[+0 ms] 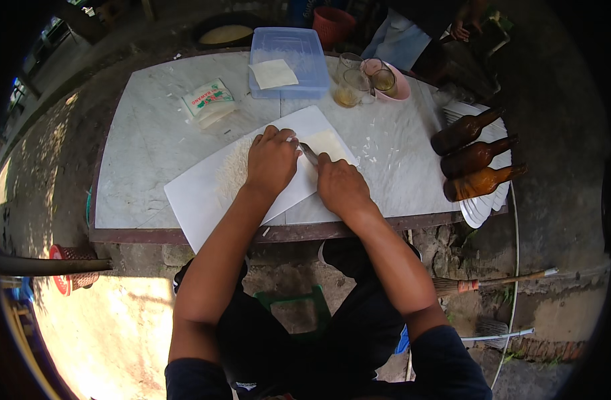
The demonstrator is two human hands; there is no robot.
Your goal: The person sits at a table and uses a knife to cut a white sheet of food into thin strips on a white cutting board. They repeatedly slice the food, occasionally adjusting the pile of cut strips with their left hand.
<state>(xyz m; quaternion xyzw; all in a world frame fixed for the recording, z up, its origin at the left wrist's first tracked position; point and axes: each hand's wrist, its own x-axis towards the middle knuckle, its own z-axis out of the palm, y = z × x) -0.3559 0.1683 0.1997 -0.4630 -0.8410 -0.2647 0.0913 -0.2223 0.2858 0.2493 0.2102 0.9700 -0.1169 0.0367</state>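
My right hand [343, 187] grips a knife [309, 154] with its blade angled up and left. The curled fingers of my left hand [273, 162] meet at the blade's tip. Something small and white shows at those fingertips; whether they hold it is unclear. Both hands are over a white board [195, 195] lying slantwise on the table, one corner past the front edge. A thin cream-coloured sheet [328, 144] rests on the board beyond the knife. Left of my left hand lies a heap of fine pale shreds [233, 172], partly hidden by the hand.
Behind the board stand a printed plastic packet [209, 104], a blue translucent box [313, 65] topped by a pale square sheet [274, 74], glass mugs [353, 87] and a pink bowl [400, 90]. Brown bottles [478, 152] lie on white plates [478, 212] at right. A person's hand [459, 31] shows beyond.
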